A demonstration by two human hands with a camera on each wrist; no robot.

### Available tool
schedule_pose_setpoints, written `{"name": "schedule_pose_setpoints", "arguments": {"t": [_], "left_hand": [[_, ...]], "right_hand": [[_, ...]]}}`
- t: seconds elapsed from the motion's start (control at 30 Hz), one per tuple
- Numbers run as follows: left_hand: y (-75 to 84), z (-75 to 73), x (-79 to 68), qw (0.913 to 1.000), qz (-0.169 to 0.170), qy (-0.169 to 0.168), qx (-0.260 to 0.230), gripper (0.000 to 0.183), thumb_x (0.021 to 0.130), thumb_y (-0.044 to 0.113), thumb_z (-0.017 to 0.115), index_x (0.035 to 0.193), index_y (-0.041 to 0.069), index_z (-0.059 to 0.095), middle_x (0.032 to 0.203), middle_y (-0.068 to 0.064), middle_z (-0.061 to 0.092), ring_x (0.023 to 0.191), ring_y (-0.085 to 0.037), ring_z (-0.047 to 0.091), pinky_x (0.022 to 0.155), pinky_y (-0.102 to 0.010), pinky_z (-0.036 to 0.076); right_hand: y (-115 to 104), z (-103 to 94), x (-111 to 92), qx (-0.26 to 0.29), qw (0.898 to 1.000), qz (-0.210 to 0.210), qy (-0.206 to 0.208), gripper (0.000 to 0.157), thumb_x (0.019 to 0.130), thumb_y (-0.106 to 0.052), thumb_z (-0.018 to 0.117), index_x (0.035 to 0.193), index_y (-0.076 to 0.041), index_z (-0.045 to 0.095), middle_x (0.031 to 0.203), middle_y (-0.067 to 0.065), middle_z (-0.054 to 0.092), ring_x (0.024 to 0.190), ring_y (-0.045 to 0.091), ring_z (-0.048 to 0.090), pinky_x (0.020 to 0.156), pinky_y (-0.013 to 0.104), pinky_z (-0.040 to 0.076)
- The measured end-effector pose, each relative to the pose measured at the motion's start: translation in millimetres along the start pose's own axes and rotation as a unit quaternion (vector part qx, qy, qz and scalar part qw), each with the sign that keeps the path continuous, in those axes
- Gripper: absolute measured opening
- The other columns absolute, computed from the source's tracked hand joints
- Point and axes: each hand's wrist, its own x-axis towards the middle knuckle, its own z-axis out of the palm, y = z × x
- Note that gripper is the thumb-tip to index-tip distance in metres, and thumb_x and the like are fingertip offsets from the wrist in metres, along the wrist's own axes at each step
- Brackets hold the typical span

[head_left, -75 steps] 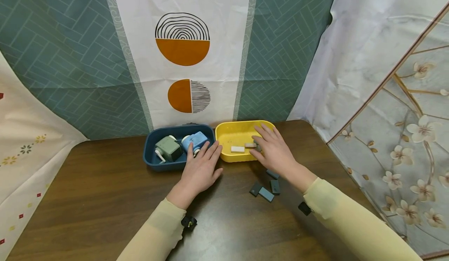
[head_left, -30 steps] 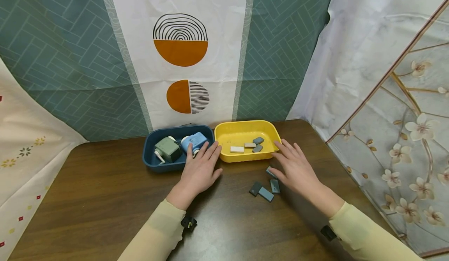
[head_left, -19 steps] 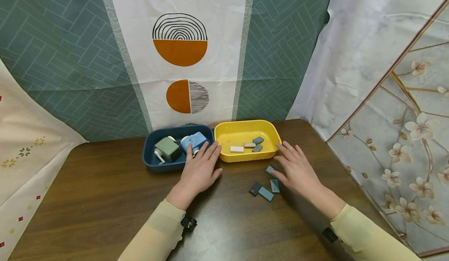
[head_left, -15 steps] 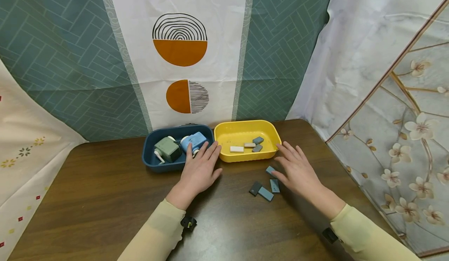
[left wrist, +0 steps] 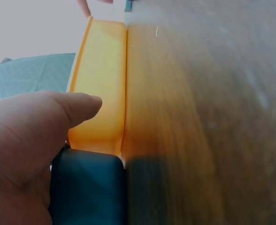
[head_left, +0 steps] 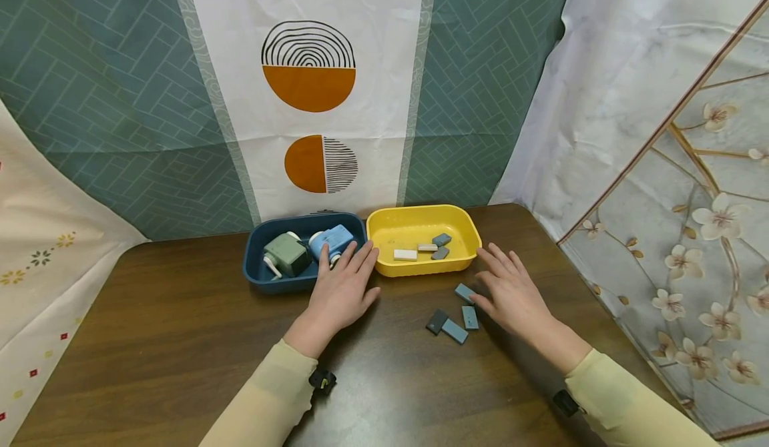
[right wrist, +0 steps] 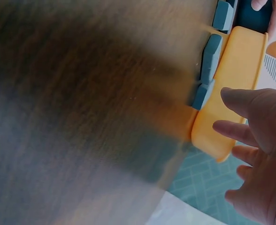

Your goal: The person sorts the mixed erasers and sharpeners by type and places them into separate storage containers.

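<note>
My left hand (head_left: 336, 293) lies with fingers extended over the near right rim of a navy-blue tray (head_left: 258, 283). That tray holds a green boxy object (head_left: 287, 253) and a light-blue boxy object (head_left: 332, 239), the latter partly covered by my fingers. My right hand (head_left: 510, 293) is held just right of a yellow tray (head_left: 390, 270), fingers spread and nothing gripped, its fingertips close to the tray's corner. Beneath its thumb, a small blue-grey block (head_left: 464, 292) is partly hidden. Inside the yellow tray are a white block (head_left: 405, 255), a beige block (head_left: 427, 247) and two grey-blue blocks (head_left: 441, 239).
More small blocks lie on the brown wooden table (head_left: 180, 340) before the yellow tray: a blue-grey block (head_left: 470, 317), another blue-grey block (head_left: 454, 331) and a dark block (head_left: 436, 321). Both trays stand side by side against a patterned cloth (head_left: 360, 100) at the back.
My right hand has drawn back from over the yellow tray to its right side, uncovering the two grey-blue blocks there; lately it barely moves. My left hand stays in place.
</note>
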Motion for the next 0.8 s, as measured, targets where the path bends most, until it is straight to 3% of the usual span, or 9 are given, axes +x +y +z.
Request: {"name": "schedule_pose_setpoints", "arguments": {"t": [0.8], "left_hand": [[1.3,-1.7,-1.1,1.0000,-0.002,0.002,0.003,0.083,0.108,0.049,0.070,0.176,0.019,0.032,0.184,-0.002,0.021,0.168,-0.034,0.021,0.129,-0.073,-0.007]], "right_hand": [[3.1,9.6,-2.7,-0.015,1.000,-0.004,-0.009,0.035,0.094,-0.027,0.092,0.113,-0.001,0.082,0.171,0.024,0.043,0.163,0.046,0.029,0.128,0.069,0.025]]}}
